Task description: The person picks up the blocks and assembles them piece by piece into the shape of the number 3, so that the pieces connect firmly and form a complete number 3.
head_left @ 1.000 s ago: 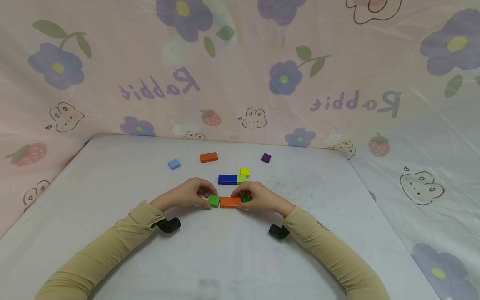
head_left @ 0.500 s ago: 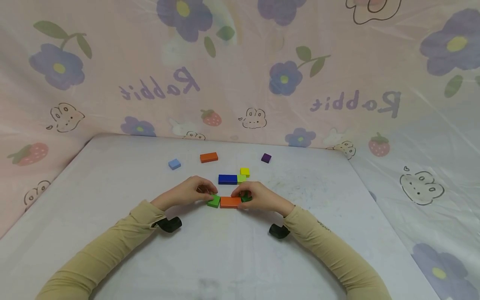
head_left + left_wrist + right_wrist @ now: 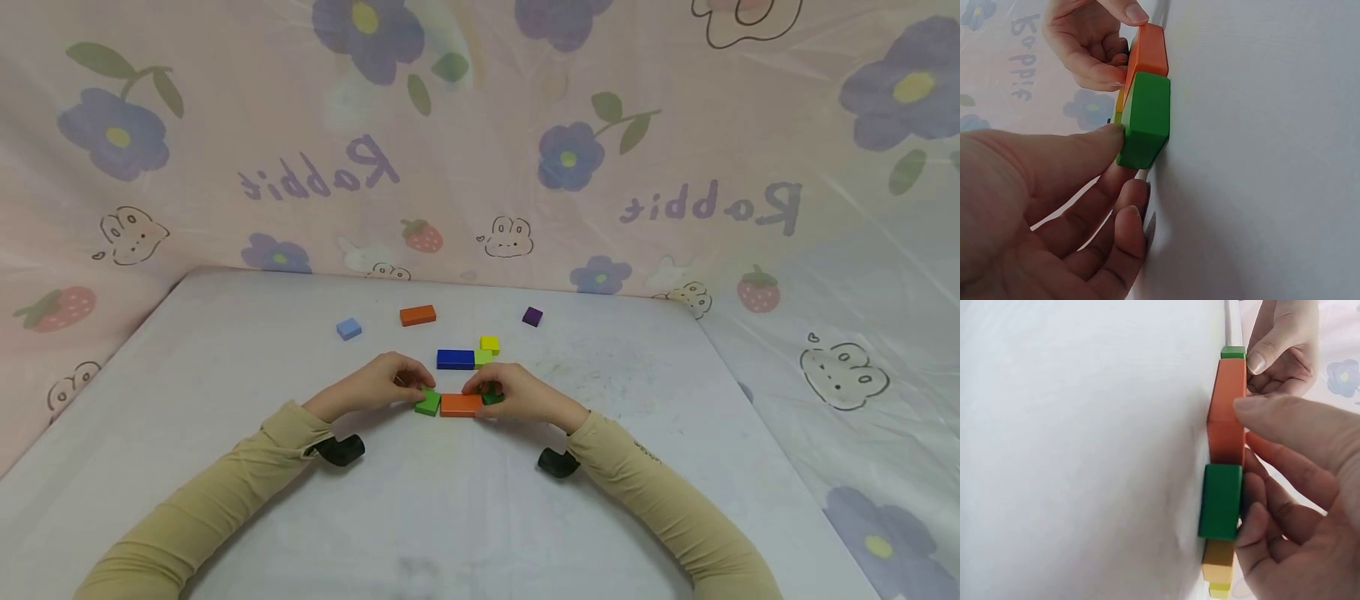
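My left hand (image 3: 384,382) pinches the light green block (image 3: 428,404), thumb at its upper edge and fingers at its outer end, as the left wrist view shows. My right hand (image 3: 521,396) holds the long orange block (image 3: 460,406) with the thumb along its upper edge and fingers behind. These two blocks lie end to end in a row on the table, the green one turned slightly. A dark green block (image 3: 1221,500) stands by my right fingers at the orange block's other end, partly hidden in the head view.
Just behind the row lie a dark blue block (image 3: 455,359), a lime block (image 3: 483,357) and a yellow block (image 3: 490,343). Farther back are a light blue block (image 3: 348,328), another orange block (image 3: 417,315) and a purple block (image 3: 532,316). A patterned curtain (image 3: 480,125) surrounds the white table (image 3: 420,508).
My left thumb has moved from the front left of the light green block up onto it, and that block has shifted slightly left and turned. My right hand has stayed in place.
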A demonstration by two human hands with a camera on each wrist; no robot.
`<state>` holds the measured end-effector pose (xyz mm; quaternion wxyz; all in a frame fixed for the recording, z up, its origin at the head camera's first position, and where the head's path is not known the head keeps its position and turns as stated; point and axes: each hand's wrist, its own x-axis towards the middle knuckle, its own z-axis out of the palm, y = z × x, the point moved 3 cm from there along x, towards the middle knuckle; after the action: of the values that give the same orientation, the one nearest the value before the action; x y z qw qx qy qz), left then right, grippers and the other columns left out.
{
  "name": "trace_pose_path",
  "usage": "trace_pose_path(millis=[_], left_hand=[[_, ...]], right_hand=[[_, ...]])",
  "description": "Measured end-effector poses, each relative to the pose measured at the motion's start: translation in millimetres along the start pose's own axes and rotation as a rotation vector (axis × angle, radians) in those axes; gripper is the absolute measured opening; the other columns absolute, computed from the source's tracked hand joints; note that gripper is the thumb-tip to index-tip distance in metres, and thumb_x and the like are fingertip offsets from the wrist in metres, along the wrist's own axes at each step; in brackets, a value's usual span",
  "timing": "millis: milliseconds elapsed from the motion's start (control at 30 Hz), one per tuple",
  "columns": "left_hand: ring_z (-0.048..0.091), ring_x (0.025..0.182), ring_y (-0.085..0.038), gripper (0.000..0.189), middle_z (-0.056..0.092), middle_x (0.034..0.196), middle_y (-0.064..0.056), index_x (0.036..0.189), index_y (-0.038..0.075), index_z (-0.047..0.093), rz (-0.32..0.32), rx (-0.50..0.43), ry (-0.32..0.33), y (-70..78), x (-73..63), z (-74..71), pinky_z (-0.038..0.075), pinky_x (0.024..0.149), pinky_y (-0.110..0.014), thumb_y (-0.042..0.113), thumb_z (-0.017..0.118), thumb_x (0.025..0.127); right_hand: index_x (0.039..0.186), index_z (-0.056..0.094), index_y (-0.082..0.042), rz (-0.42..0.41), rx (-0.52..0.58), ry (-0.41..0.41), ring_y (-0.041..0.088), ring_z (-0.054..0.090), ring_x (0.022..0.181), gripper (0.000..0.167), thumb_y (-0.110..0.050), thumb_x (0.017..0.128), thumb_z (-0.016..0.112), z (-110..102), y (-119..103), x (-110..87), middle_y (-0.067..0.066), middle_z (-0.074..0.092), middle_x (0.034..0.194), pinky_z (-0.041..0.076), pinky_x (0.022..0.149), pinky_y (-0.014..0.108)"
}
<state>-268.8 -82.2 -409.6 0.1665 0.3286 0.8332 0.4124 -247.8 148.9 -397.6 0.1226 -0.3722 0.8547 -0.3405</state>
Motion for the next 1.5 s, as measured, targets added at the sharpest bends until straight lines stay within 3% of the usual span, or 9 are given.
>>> trace_pose_path(millis=[400,667,867,1033,1300,1500], left_hand=[[0.054,0.079,-0.016,0.017,0.062,0.085,0.002,0.105,0.005,0.070,0.008,0.004,0.004,-1.2,-0.9,-0.6,0.048,0.073,-0.029,0.007,0.069,0.088],[0.054,0.079,-0.016,0.017,0.063,0.085,0.002,0.105,0.006,0.070,-0.021,-0.012,0.001,-0.7,-1.4,0.5,0.049,0.073,-0.028,0.007,0.069,0.088],[0.055,0.080,-0.016,0.017,0.063,0.087,0.002,0.105,0.006,0.070,-0.020,-0.016,-0.001,-0.8,-1.8,0.7,0.049,0.075,-0.029,0.007,0.068,0.088],[0.055,0.081,-0.017,0.017,0.063,0.088,0.001,0.105,0.006,0.069,-0.002,-0.018,-0.001,1.1,-2.0,-0.3,0.049,0.074,-0.030,0.007,0.068,0.088],[0.055,0.080,-0.017,0.017,0.064,0.088,0.001,0.105,0.005,0.069,-0.002,-0.018,0.003,-0.6,-0.6,0.3,0.049,0.072,-0.029,0.006,0.069,0.088],[0.056,0.081,-0.017,0.018,0.064,0.089,0.002,0.105,0.005,0.069,-0.004,-0.017,0.005,-1.7,-0.4,0.4,0.049,0.073,-0.029,0.007,0.069,0.088]], right_hand=[[0.114,0.065,-0.002,-0.039,0.000,0.006,0.019,0.059,0.089,0.031,-0.009,0.084,0.073,-15.8,-6.7,5.3,0.009,0.065,0.105,0.051,0.075,0.035],[0.115,0.065,-0.005,-0.048,0.003,0.123,0.021,0.059,0.094,0.029,-0.011,0.087,0.070,-53.4,-14.7,9.9,0.013,0.065,0.110,0.051,0.082,0.035],[0.117,0.064,-0.007,0.027,0.077,0.210,0.018,0.060,0.097,0.028,-0.017,0.091,0.067,-84.3,-11.4,11.6,0.006,0.064,0.111,0.049,0.088,0.034],[0.121,0.060,-0.003,0.078,0.151,0.286,0.025,0.060,0.105,0.030,-0.015,0.093,0.063,-104.3,5.3,13.4,0.012,0.062,0.116,0.048,0.091,0.039],[0.121,0.060,-0.002,0.159,0.116,0.376,0.026,0.059,0.106,0.031,-0.018,0.095,0.061,-120.4,49.5,14.9,0.015,0.061,0.119,0.046,0.093,0.039],[0.122,0.059,-0.001,0.260,0.171,0.421,0.028,0.057,0.109,0.032,-0.019,0.095,0.060,-127.7,78.4,13.0,0.019,0.059,0.122,0.043,0.097,0.042]])
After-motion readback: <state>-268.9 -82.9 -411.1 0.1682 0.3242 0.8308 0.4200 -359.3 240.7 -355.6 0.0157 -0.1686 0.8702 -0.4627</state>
